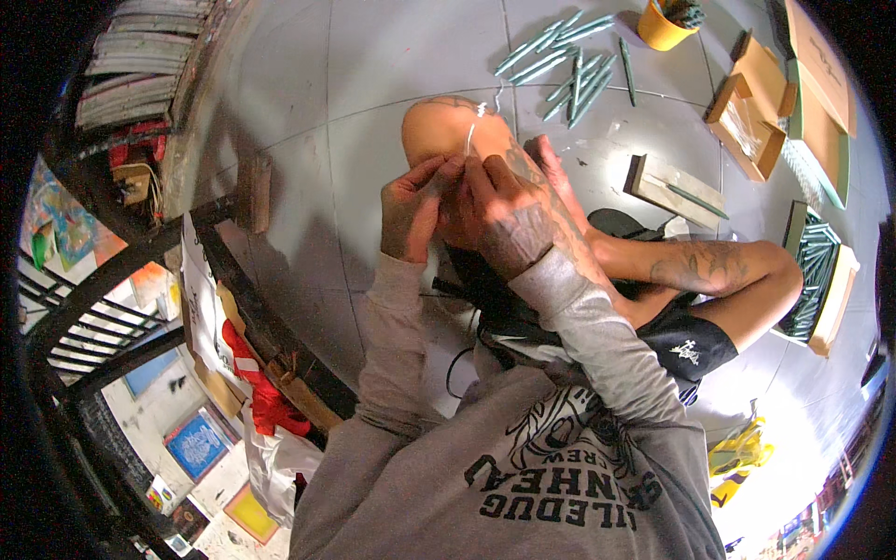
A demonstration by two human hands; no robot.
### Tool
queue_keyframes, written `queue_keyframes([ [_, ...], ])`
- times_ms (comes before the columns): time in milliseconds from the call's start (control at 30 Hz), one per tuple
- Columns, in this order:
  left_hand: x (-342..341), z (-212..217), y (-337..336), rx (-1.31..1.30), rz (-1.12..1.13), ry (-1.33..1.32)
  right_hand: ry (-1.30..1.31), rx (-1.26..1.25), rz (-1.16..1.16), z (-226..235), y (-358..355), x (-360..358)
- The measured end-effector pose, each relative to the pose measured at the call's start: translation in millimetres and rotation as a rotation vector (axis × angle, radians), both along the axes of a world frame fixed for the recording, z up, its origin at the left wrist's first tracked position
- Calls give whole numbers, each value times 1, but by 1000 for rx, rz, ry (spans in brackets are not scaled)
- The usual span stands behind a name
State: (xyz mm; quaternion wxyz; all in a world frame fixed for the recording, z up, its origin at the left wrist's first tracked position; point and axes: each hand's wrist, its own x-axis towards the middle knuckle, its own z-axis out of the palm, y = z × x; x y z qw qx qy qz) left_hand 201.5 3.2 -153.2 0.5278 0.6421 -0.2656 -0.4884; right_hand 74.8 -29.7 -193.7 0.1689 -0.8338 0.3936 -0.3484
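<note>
Both hands meet in front of my raised bare knee [439, 126], fingertips close together. My left hand [411, 207] is closed in a pinch, thumb against the fingers. My right hand [509, 210] is also closed, its fingertips almost touching the left ones. A thin white strip [469, 140] rises from between the fingertips and lies along the knee. Which fingers grip it is hard to make out, and its lower end is hidden. Near the top of the knee sits a small white twisted piece [482, 109], possibly part of the same strip.
Several green pen-like sticks [574, 75] lie loose on the grey tiled floor [392, 56]. Beyond them stands a yellow pot [661, 33] of similar sticks. Open cardboard boxes [747, 121], a block [674, 191] bearing one stick, and a filled box [810, 280] are at right. A dark frame [271, 327] borders the left.
</note>
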Motion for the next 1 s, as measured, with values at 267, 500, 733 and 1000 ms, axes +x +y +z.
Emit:
queue_keyframes([
  [267,37,-12,2,238,7,-73,-12,89,71,3,-9,18],
  [500,47,-40,5,155,-41,22,26,137,172,10,-32,8],
  [733,46,-39,-3,90,-62,22,-181,454,176,1,-44,15],
  [1000,55,-49,-2,67,-105,83,-231,624,151,-6,-49,23],
])
